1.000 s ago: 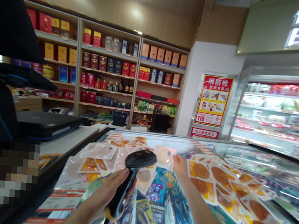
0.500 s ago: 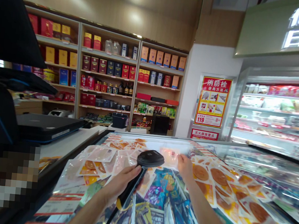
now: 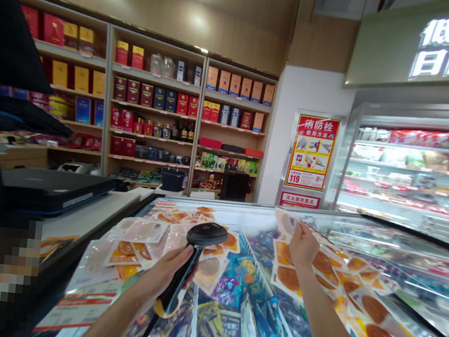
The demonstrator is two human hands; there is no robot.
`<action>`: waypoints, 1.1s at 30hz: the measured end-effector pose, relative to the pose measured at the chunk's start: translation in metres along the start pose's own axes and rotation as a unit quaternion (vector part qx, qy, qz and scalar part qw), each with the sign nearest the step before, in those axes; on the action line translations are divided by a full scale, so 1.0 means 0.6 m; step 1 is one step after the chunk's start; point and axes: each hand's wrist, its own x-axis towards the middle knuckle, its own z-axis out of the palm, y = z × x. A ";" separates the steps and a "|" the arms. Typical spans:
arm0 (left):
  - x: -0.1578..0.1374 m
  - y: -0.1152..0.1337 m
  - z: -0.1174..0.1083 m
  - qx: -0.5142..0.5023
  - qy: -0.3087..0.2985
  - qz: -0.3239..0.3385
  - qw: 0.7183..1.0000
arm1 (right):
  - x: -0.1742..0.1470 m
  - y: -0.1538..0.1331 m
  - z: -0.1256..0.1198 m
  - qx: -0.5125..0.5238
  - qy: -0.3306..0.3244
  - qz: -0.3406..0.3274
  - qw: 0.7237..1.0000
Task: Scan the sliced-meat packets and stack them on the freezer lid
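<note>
My left hand [image 3: 167, 271] is wrapped round the handle of a black barcode scanner [image 3: 207, 234], its head tilted up and facing away from me. A cord runs down from the handle's lower end. My right hand [image 3: 303, 246] pinches the edge of a flat, see-through food packet [image 3: 285, 222], raised over the right side of the chest freezer's glass top. Below that hand, flat packets with round orange-brown pieces [image 3: 288, 278] lie spread across the glass. To the left of the scanner is a loose heap of similar packets [image 3: 139, 232], several showing pale backs.
Through the freezer glass, colourful bags [image 3: 220, 321] show in wire compartments. On the left counter stand a black flat device [image 3: 52, 186] and a dark monitor [image 3: 15, 37]. Shelves of boxes [image 3: 155, 98] line the back wall. A lit open fridge [image 3: 415, 165] is at the right.
My right hand has moved right with the packet, from beside the scanner to above the right-hand packets. The scanner stays in my left hand; the view has turned slightly right.
</note>
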 end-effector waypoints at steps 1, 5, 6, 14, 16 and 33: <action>0.001 -0.001 0.000 0.001 0.001 -0.001 1.000 | 0.004 0.011 -0.007 -0.014 0.006 -0.028 0.999; 0.005 -0.004 -0.003 0.021 -0.003 -0.013 1.000 | 0.001 0.045 -0.017 -0.142 -0.113 -0.087 0.980; 0.005 -0.005 -0.003 0.025 0.000 -0.015 1.000 | -0.003 0.048 -0.015 -0.175 -0.155 -0.085 0.969; 0.008 -0.008 -0.006 0.014 0.032 -0.007 0.999 | -0.009 0.061 -0.011 -0.292 -0.252 -0.031 0.922; 0.008 -0.007 -0.008 0.008 0.030 -0.008 0.999 | -0.002 0.074 -0.021 -0.304 -0.228 -0.008 0.925; -0.002 0.008 -0.014 -0.007 0.053 -0.025 0.998 | -0.060 0.004 0.020 -0.212 -0.269 -0.150 0.928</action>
